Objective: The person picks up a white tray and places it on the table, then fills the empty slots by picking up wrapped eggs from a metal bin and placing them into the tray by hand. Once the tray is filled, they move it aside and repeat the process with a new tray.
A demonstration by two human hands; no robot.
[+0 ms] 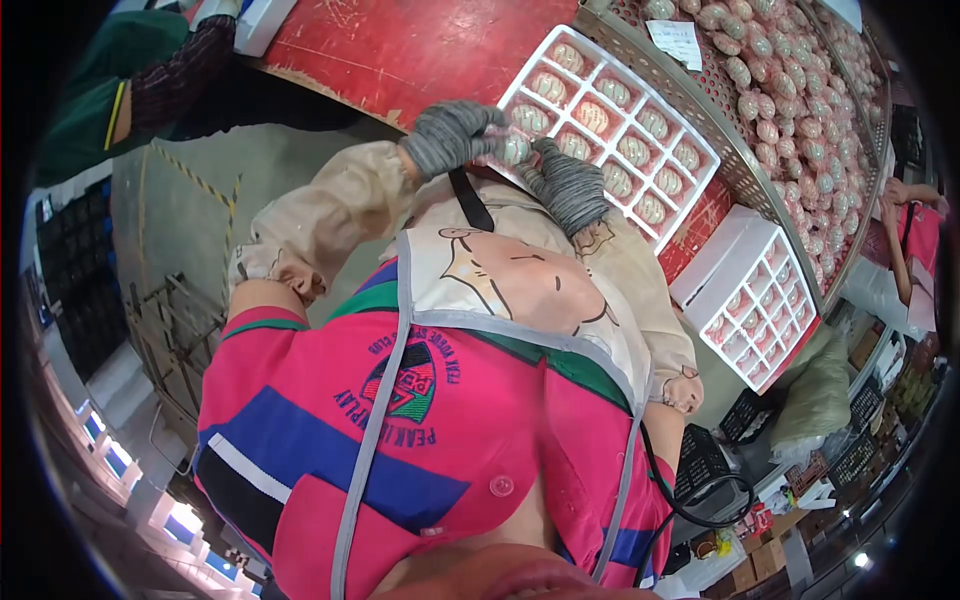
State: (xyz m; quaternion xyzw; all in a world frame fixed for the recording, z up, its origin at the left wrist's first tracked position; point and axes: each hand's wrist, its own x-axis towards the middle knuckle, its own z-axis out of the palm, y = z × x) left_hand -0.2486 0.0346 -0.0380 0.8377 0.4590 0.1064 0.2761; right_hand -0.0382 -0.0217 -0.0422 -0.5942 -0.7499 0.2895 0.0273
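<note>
Grey knitted gloves cover both hands. My left hand (452, 138) has its fingers curled at the left side of a round, plastic-wrapped item (513, 150). On the item's right side are the bent fingers of my right hand (568, 188), so it sits between the two hands. Both hands are at the near left edge of a white foam tray (638, 92). Dividers split this tray into square compartments holding several similar pale wrapped items; one of them, an orange-looking item (592, 117), stands out in colour.
The tray rests on a worn red table (400, 45). A perforated metal bin (735, 165) with many wrapped items runs along the right. Beyond my right arm is a second compartmented tray (757, 385). One person (170, 85) is at upper left, another (915, 250) at far right.
</note>
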